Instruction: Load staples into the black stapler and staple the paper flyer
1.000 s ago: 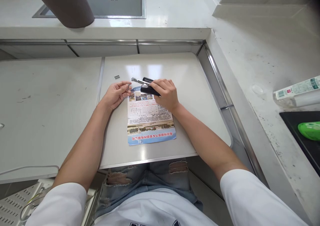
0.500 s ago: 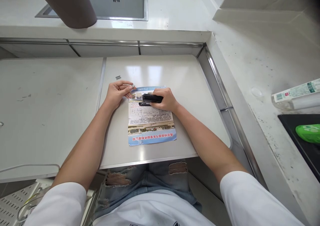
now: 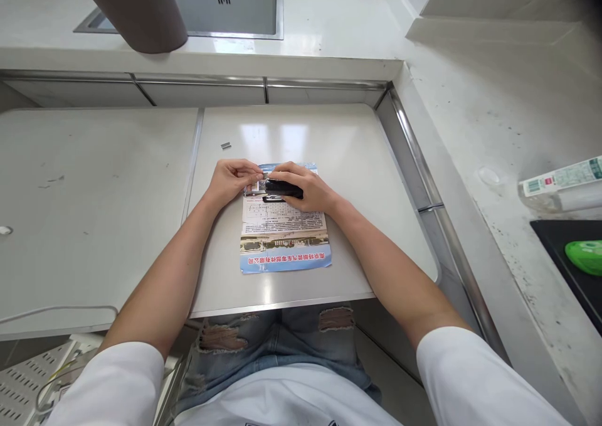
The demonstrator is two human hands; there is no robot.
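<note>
My right hand (image 3: 308,186) is wrapped round a black stapler (image 3: 285,189), which lies on a printed leaflet (image 3: 286,253) with blue borders. The stapler's top part is lifted from its base, and its front points left. Close to that front end, my left hand (image 3: 236,178) is closed, thumb and fingertips pinching a small strip of staples that is mostly hidden by the fingers. Beyond the leaflet, short silvery staple strips (image 3: 226,145) rest on the white table (image 3: 338,143).
A dark brown cylinder (image 3: 155,18) stands on the back counter by the steel sink (image 3: 235,12). To the right, a clear bottle (image 3: 559,187) lies on the counter near a green packet (image 3: 586,256). A pale cable (image 3: 61,308) crosses the table's left front.
My left hand has come right, bringing the staple strip up to the stapler. My right fingers have shifted forward and left over the stapler's top. The view has turned slightly left.
</note>
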